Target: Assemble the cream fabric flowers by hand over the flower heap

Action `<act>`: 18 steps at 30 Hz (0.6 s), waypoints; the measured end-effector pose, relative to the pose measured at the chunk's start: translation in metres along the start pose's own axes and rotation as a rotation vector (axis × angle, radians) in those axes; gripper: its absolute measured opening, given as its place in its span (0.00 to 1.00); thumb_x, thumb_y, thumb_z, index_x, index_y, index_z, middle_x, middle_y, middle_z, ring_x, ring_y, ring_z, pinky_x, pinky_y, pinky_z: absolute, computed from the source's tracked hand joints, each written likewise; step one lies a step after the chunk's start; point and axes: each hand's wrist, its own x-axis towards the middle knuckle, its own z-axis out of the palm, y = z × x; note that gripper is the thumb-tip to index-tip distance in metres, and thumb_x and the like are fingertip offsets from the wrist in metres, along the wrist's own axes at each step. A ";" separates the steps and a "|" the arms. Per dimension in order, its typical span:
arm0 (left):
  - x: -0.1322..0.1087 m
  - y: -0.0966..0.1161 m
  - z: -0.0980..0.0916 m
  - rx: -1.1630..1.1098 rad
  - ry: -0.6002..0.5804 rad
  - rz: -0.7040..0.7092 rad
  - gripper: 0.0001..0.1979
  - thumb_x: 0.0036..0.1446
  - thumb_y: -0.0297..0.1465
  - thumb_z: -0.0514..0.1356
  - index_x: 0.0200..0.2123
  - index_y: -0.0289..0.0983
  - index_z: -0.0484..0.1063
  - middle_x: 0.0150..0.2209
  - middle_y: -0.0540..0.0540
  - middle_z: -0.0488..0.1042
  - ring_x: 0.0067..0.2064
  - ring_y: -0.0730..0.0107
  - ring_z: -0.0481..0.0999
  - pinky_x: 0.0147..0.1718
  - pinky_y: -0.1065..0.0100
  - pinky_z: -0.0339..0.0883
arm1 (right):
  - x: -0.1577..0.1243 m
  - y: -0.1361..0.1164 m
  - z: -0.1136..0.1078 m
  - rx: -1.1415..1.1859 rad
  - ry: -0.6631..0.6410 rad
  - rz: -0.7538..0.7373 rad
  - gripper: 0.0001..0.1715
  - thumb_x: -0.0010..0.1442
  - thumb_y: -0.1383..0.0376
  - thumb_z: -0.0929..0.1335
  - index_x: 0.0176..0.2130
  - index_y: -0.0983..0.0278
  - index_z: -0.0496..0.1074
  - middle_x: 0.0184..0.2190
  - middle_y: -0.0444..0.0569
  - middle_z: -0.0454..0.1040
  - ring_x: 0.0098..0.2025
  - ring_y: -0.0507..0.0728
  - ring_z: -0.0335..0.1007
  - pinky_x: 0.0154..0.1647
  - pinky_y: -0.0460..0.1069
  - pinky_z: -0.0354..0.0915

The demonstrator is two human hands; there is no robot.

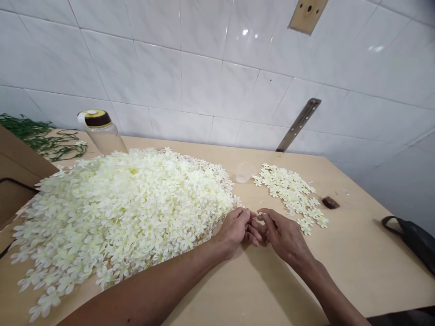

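My left hand (239,230) is just off the right edge of a big heap of white artificial flowers (136,203), thumb and fingers pinched together. Facing it, my right hand (280,233) has its fingertips close to the left ones, thumb and forefinger nearly meeting. Whatever the fingertips hold is too small or hidden to make out. Beyond the right hand lies a smaller, flat spread of the same flowers (288,188). A small clear plastic cup (244,173) stands between the two groups, past my hands.
A clear bottle with a brown and yellow lid (98,124) stands behind the heap. Green stems (41,136) and a cardboard box (22,172) are at left. To the right are a dark brown lump (330,202) and a black strapped object (413,240). A metal bracket (299,124) leans by the tiled wall.
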 end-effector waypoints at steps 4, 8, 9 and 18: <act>-0.002 0.002 0.001 0.003 -0.004 -0.004 0.11 0.67 0.31 0.49 0.36 0.33 0.67 0.26 0.48 0.70 0.20 0.74 0.72 0.17 0.73 0.65 | -0.001 0.003 -0.002 0.216 0.006 0.105 0.19 0.67 0.55 0.61 0.49 0.62 0.72 0.27 0.46 0.75 0.21 0.54 0.71 0.25 0.49 0.69; -0.001 0.001 0.000 0.006 -0.010 -0.011 0.11 0.67 0.32 0.50 0.36 0.33 0.67 0.26 0.47 0.71 0.21 0.74 0.73 0.18 0.73 0.65 | -0.008 0.002 -0.006 0.353 -0.023 0.133 0.20 0.67 0.52 0.63 0.50 0.61 0.71 0.23 0.42 0.70 0.19 0.51 0.65 0.22 0.47 0.66; 0.000 0.001 -0.001 0.006 -0.011 -0.013 0.11 0.67 0.33 0.51 0.36 0.33 0.67 0.27 0.47 0.71 0.21 0.73 0.73 0.17 0.72 0.65 | -0.009 0.000 -0.008 0.386 -0.014 0.127 0.20 0.67 0.51 0.62 0.49 0.62 0.71 0.22 0.41 0.67 0.19 0.50 0.63 0.21 0.46 0.63; 0.002 -0.003 -0.003 0.010 -0.021 -0.007 0.11 0.65 0.36 0.53 0.36 0.33 0.67 0.27 0.47 0.71 0.20 0.73 0.72 0.17 0.72 0.64 | -0.016 -0.012 -0.017 0.556 0.073 0.255 0.27 0.65 0.41 0.60 0.35 0.61 0.66 0.20 0.37 0.57 0.11 0.47 0.53 0.06 0.42 0.49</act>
